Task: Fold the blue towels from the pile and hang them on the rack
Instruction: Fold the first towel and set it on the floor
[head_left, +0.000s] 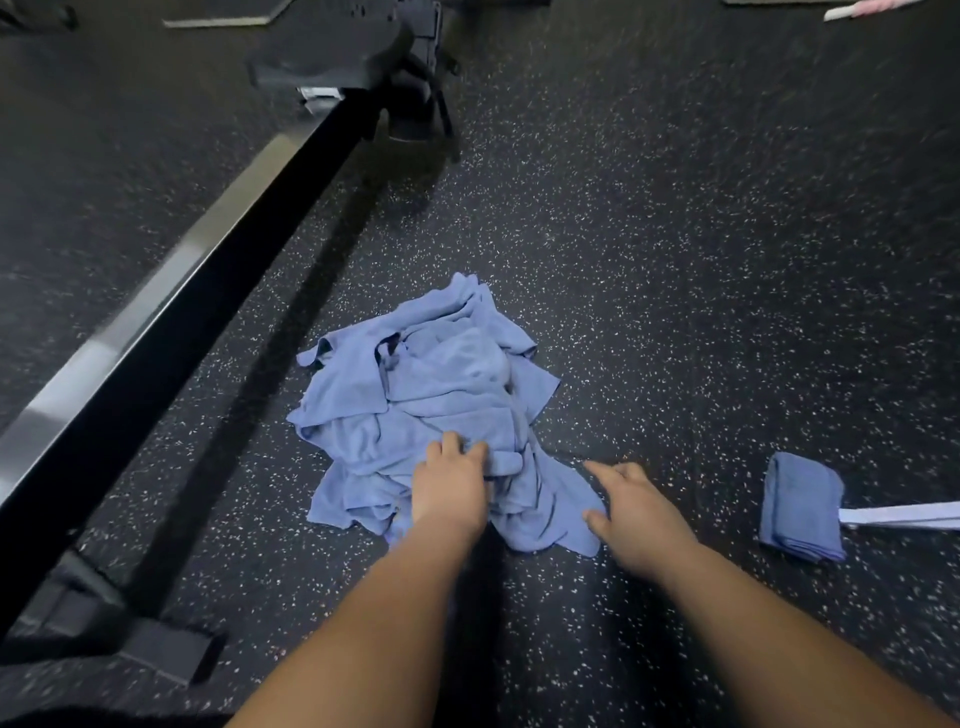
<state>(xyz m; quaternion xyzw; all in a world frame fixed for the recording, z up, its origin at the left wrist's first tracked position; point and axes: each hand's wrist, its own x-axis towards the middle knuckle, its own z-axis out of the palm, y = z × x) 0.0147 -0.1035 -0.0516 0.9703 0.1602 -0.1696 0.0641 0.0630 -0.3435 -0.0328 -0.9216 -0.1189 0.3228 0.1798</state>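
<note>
A crumpled pile of blue towels lies on the dark speckled floor in the middle of the view. My left hand is on the near part of the pile, its fingers curled into a fold of the top towel. My right hand hovers at the pile's right edge with fingers spread and relaxed, holding nothing. A folded blue towel hangs over a pale bar at the right edge.
A long black and silver rail of a gym machine runs diagonally along the left, with its foot at lower left and a black seat at the top. Open speckled floor stretches to the right.
</note>
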